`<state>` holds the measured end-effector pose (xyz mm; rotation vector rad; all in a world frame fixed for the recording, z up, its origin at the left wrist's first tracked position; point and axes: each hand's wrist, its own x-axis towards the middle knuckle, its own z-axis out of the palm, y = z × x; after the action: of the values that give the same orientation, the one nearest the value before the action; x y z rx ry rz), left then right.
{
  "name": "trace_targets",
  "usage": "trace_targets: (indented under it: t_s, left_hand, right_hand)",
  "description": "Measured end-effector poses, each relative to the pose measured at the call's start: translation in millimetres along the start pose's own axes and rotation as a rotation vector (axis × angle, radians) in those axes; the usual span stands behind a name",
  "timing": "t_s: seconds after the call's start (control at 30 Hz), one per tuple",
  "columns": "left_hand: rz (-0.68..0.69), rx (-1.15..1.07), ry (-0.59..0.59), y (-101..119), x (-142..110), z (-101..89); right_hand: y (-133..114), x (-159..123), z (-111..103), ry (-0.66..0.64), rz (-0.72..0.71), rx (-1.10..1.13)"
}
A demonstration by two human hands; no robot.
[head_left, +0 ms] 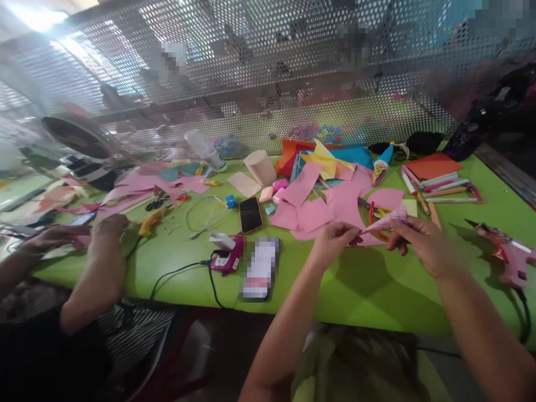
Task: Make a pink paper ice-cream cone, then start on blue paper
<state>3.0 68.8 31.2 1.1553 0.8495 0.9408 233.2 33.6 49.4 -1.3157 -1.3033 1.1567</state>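
Between my two hands is a small pink paper cone [386, 220] with drawn grid lines, held above the front part of the green table [360, 296]. My left hand [334, 241] pinches its narrow tip. At the wider end, the fingers of my right hand [419, 241] are closed around the paper. Pink paper sheets [316, 215] lie just behind my hands, partly overlapping. A finished-looking paper ice-cream cone [380, 167] with a blue top rests further back. Scissors with red handles [372, 213] lie partly hidden behind the held cone.
A pink glue gun [508, 254] lies at the right, with markers [444, 187] behind it. Left of my hands are a phone [260, 269], a dark phone [250, 215] and a purple power strip [227, 258] with cables. A co-worker's hands [111, 223] work at far left.
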Motion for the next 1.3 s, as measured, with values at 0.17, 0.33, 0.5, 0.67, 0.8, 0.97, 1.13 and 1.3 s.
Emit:
trace_targets:
  t_s: [0.17, 0.33, 0.5, 0.67, 0.8, 0.97, 1.13, 1.3]
  left_hand:
    - [-0.039, 0.129, -0.080, 0.7, -1.5, 0.5]
    - [-0.047, 0.156, -0.131, 0.8, -2.3, 1.3]
    - [-0.076, 0.164, -0.161, 0.2, -2.4, 2.1]
    - [-0.100, 0.181, -0.181, -1.2, -2.0, 3.8]
    - [-0.105, 0.186, -0.194, -2.7, -1.7, 5.8]
    - [-0.139, 0.171, -0.181, -3.1, -3.1, 8.6]
    - [-0.148, 0.076, -0.122, -3.2, -2.8, 10.4]
    - [-0.134, -0.107, -0.031, -2.6, -2.6, 11.4]
  right_hand:
    - [-2.6, -1.0, -2.5, -0.031, 0.027, -0.053]
    - [-6.5, -1.2, -2.9, -0.031, 0.032, -0.060]
    - [-8.0, -1.2, -3.5, -0.055, 0.029, -0.082]
    - [-9.9, -0.5, -0.7, -0.079, 0.002, -0.030]
    - [-9.1, 0.0, 1.5, -0.071, -0.012, 0.012]
    - [-6.2, -0.1, 3.2, -0.058, -0.024, 0.011]
    - [-5.9, -1.7, 6.1, -0.004, -0.099, 0.076]
    - [0.8, 0.8, 13.0, 0.113, -0.116, 0.188]
